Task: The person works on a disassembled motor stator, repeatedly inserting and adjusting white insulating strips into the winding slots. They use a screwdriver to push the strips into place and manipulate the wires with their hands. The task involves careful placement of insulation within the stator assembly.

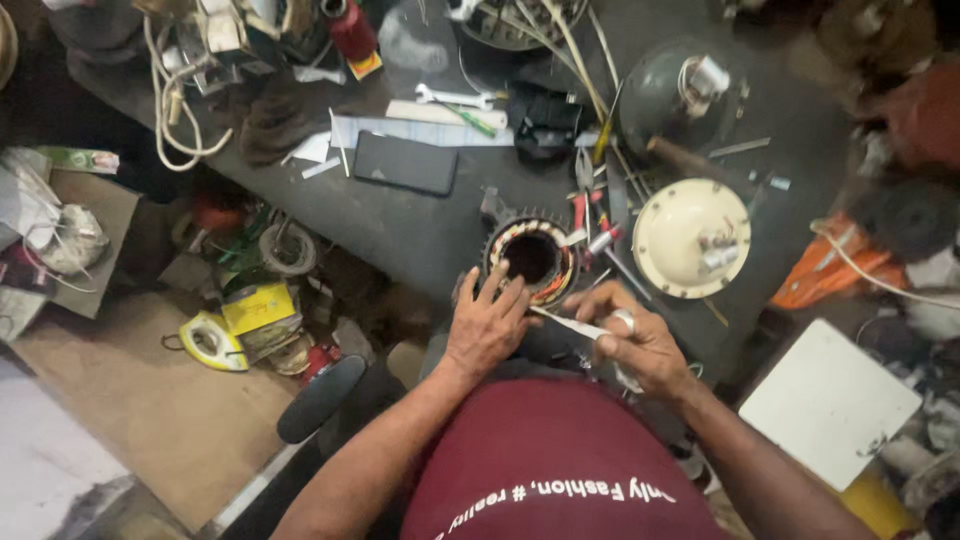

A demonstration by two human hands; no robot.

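Note:
A round motor stator [531, 257] with copper windings and a dark hole in its middle sits at the near edge of the dark workbench [420, 230]. My left hand [487, 325] rests on its near left rim, fingers spread over the windings. My right hand [632, 340], with a ring on one finger, pinches a thin white strip [568, 321] that points left toward the stator's near edge.
A cream round motor cover [691, 237] lies right of the stator. A black phone [405, 162], a spanner [453, 97], screwdrivers and loose wires crowd the bench. A white board [828, 401] sits at the lower right. Clutter and a yellow tool [213, 340] lie on the floor, left.

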